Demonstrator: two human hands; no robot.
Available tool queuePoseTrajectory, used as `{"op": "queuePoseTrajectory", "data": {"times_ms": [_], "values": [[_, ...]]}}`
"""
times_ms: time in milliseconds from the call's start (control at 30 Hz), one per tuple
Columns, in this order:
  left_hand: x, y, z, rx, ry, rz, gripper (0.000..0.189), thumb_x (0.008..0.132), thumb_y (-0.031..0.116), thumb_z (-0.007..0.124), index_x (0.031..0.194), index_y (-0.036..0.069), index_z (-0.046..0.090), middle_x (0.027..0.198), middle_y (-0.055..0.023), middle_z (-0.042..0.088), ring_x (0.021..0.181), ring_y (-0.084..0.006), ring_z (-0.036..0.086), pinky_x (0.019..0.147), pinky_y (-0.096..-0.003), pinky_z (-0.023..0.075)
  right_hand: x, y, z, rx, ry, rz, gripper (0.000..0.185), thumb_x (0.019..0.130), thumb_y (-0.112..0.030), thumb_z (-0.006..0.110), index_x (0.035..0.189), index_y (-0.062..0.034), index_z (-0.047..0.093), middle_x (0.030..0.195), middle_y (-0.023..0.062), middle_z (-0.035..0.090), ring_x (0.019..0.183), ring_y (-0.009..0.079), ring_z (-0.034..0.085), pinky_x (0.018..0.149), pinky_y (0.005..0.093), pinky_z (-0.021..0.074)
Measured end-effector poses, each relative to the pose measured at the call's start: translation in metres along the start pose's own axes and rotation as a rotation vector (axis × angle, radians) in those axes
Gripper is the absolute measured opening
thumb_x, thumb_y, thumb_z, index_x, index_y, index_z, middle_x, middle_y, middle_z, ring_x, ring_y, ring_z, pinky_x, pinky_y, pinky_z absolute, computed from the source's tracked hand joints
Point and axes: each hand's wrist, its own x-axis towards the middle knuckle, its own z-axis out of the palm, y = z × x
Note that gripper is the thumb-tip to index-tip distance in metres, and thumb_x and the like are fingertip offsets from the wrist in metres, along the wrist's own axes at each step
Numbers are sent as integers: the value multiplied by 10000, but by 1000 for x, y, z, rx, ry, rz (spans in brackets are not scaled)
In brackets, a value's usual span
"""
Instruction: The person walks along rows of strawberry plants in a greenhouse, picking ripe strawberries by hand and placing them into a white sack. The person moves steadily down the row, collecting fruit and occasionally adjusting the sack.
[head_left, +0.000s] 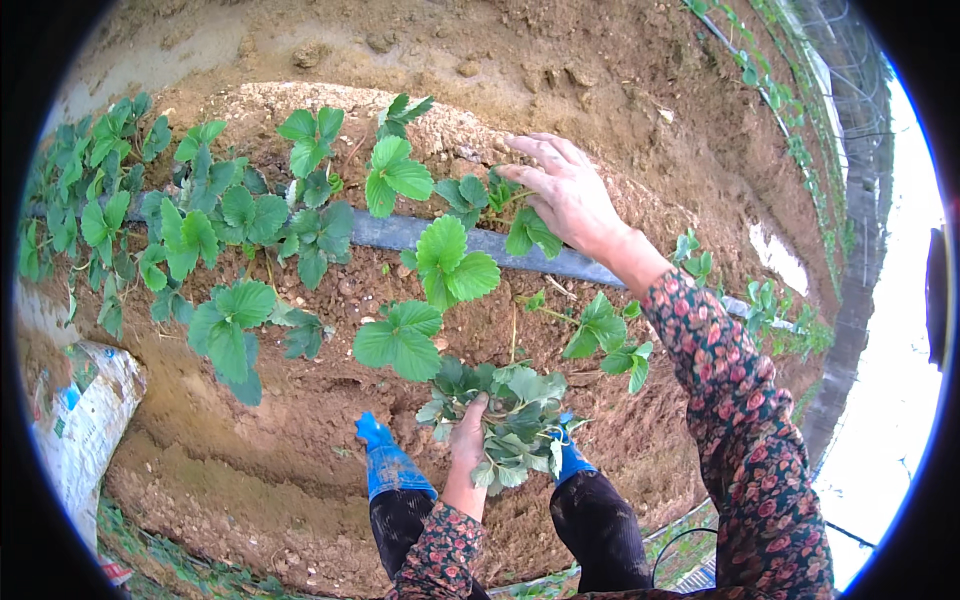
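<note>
My left hand (469, 442) is closed around a bunch of picked strawberry leaves (525, 420), low in the middle, between my two legs. Above and to the right, my right hand (564, 191) reaches over a strawberry plant (531, 231) on the raised soil bed. Its fingers are spread near the plant's leaves; whether a fingertip touches one I cannot tell. A dark flat hose (401, 231) runs along the bed, partly hidden by my right wrist and by leaves. More strawberry plants (244, 217) grow on both sides of the hose.
A white printed sack (94, 420) lies at the lower left. My blue boots (397, 461) stand in the furrow beside the bed. Bare soil (480, 56) stretches beyond the bed. Another planted row (787, 112) runs along the upper right.
</note>
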Motion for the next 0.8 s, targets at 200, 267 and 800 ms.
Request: {"op": "queuePoseTrajectory", "data": {"times_ms": [200, 267, 800], "values": [[15, -8, -26, -44, -53, -77, 223, 928, 261, 707, 1005, 55, 672, 898, -52, 695, 772, -183, 670, 714, -358, 580, 12, 16, 43, 180, -379, 8, 391, 757, -73, 730, 1138, -96, 647, 1167, 95, 618, 1119, 334, 577, 949, 442, 493], [16, -10, -29, -42, -44, -118, 232, 928, 271, 708, 1011, 57, 672, 906, -52, 695, 777, -185, 671, 716, -362, 582, 4, 19, 56, 209, -400, 56, 365, 750, -85, 742, 1103, -84, 649, 1061, 109, 632, 1051, 348, 602, 896, 447, 512], [1, -1, -7, -42, -46, -95, 337, 922, 270, 720, 1124, 10, 649, 994, -94, 720, 806, -221, 709, 753, -395, 609, 1, 17, 111, 136, -571, 826, 387, 753, -318, 804, 936, 12, 722, 966, 261, 700, 949, 389, 690, 841, 440, 549]]}}
